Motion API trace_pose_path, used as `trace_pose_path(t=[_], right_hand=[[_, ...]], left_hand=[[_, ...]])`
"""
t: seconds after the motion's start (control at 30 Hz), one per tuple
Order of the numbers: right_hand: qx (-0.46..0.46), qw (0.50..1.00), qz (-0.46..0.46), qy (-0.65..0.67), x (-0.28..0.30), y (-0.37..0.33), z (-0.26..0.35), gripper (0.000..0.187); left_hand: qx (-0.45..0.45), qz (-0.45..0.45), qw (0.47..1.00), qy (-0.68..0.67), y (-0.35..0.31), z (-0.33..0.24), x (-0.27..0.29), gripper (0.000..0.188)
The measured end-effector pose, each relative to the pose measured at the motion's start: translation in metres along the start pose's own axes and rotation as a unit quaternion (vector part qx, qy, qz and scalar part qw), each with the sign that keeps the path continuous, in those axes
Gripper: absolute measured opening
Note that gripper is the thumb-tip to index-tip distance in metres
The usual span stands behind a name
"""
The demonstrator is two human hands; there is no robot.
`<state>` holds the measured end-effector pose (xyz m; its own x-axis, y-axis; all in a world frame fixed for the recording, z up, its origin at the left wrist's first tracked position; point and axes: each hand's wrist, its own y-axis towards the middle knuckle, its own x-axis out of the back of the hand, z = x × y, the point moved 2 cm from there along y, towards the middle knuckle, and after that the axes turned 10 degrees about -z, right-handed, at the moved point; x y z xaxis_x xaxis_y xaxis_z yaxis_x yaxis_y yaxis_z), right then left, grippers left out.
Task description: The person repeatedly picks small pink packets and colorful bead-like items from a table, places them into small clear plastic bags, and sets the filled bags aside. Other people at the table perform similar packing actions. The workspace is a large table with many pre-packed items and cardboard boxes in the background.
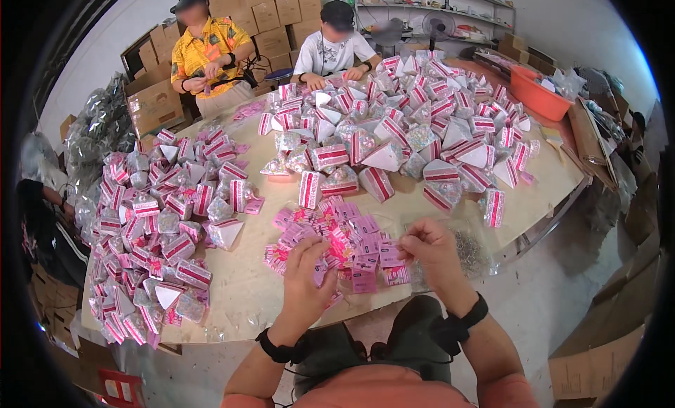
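Observation:
Pink printed cards (pixel 362 250) lie in a loose pile on the table's near edge. Over the left side of this pile rests my left hand (pixel 307 281), its fingers bent forward and its thumb apart, touching the cards. My right hand (pixel 434 252) is at the pile's right edge, thumb and forefinger pinched together beside a card. Whatever is between those fingertips is too small to make out. Partly behind my right hand lies a transparent plastic bag (pixel 474 252) of small metal pieces.
Wedge-shaped pink-and-white packages (pixel 401 130) cover the table's far side; another heap (pixel 162 232) fills its left. Two people (pixel 211 53) work across the wooden table (pixel 256 302). An orange basin (pixel 538 95) stands far right. Cardboard boxes (pixel 264 17) are stacked behind.

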<state>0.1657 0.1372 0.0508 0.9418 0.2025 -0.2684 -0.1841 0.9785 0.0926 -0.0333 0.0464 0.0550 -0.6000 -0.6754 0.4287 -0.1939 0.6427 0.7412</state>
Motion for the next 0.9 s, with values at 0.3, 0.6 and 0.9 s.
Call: trace_pose_path(t=[0.3, 0.6, 0.9], right_hand=[[-0.044, 0.995, 0.071, 0.061, -0.028, -0.008, -0.010, 0.007], [-0.095, 0.977, 0.094, 0.169, -0.033, -0.008, -0.016, 0.011], [-0.112, 0.964, 0.107, 0.218, -0.042, -0.008, -0.029, 0.012]], left_hand=[[-0.046, 0.018, 0.999, -0.003, -0.012, -0.015, -0.001, 0.048], [-0.026, 0.020, 0.999, -0.014, -0.023, -0.010, -0.001, 0.048], [-0.004, 0.059, 0.998, -0.023, -0.033, -0.008, -0.004, 0.049]])
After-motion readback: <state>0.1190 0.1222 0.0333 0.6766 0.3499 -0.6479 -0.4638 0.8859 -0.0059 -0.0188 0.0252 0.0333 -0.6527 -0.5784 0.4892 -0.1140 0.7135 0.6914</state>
